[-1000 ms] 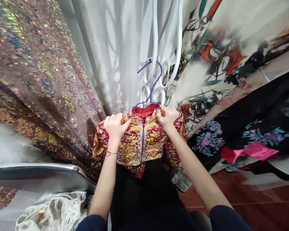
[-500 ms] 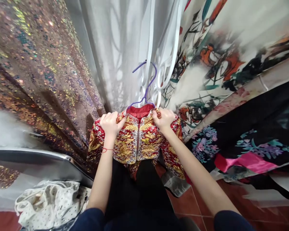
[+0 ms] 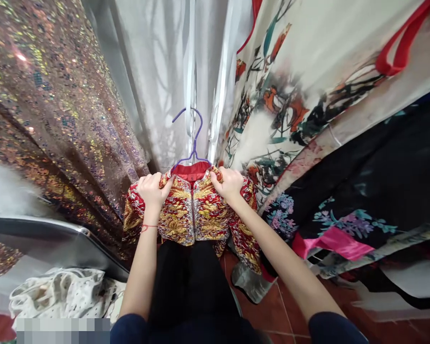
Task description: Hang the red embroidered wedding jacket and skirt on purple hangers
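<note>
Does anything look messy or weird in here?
Yes: the white, dark-spotted cloth lies crumpled in a heap at the picture's lower left, while the bronze-pink sequinned fabric hangs long. The red-and-gold embroidered jacket shows no visible damage.

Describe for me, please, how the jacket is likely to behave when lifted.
The jacket is probably rather stiff and heavy for its size, since dense gold embroidery covers its front. Its sleeves would likely swing, as they hang below the left hand and right hand. The hanger in its collar should help the shoulders keep their spread.
</note>
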{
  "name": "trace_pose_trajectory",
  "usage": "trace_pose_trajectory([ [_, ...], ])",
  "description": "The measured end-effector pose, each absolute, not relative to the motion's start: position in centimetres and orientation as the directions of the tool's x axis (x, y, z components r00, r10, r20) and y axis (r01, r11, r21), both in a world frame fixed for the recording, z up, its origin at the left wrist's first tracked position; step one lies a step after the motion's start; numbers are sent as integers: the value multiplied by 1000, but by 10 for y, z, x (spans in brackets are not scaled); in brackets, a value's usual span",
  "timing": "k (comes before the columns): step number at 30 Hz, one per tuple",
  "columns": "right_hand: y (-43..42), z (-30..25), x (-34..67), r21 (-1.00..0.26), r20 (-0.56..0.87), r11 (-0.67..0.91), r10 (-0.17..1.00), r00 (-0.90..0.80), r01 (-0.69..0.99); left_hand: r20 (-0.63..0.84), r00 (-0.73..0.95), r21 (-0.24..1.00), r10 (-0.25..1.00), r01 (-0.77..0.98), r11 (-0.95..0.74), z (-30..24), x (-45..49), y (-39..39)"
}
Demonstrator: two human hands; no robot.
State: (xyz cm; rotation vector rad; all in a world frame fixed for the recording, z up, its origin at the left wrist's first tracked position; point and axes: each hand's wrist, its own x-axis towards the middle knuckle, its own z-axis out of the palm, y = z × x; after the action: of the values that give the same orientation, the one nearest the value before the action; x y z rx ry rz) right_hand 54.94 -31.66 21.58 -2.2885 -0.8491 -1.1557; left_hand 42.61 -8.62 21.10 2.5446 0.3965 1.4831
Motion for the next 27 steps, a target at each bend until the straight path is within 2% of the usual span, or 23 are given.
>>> trace_pose_trajectory([
  [5,-317,219,543,-152,793,-737,307,526,658,801,531,226,276,159,-961,221,420,-88],
  [9,-327,220,532,-129,775,-720,356,523,682,781,579,181,235,150,-972,229,407,-95],
  [12,-334,219,523,-114,780,-734,352,518,669,793,568,162,222,155,-975,228,400,-99],
  [20,-345,221,504,-83,749,-724,408,522,685,780,577,198,244,142,-970,226,388,-105],
  [24,-338,220,508,-165,736,-704,378,561,691,778,558,246,288,152,-957,226,389,-108],
  [27,-328,215,511,-271,775,-615,316,546,741,792,529,266,304,148,-952,224,395,-108],
])
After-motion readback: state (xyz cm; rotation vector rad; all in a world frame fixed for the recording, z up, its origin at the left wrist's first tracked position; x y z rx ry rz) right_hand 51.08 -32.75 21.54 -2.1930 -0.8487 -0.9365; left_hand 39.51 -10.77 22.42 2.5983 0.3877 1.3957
